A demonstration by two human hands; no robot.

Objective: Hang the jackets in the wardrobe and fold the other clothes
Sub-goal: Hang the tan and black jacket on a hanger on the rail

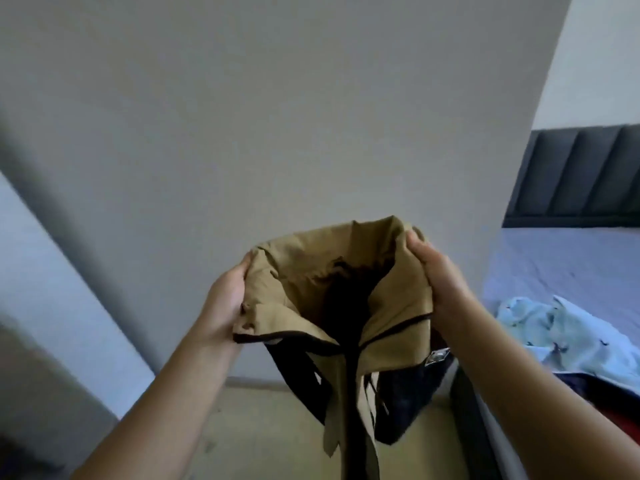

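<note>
STEP: hanging jackets, holding tan jacket [294, 271] aloft beside bed [571, 258] | HANDS: left hand [225, 299] and right hand [436, 271] gripping collar edges, fingers curled | NEXT: probably needing hanger and wardrobe, neither showing

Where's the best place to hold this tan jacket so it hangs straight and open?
Hold the tan jacket at the collar edge, one hand on each outer side, as the left hand and right hand grip it now. The neck gapes open between them and the body drops straight below, so side grips should hold it spread and level.
</note>
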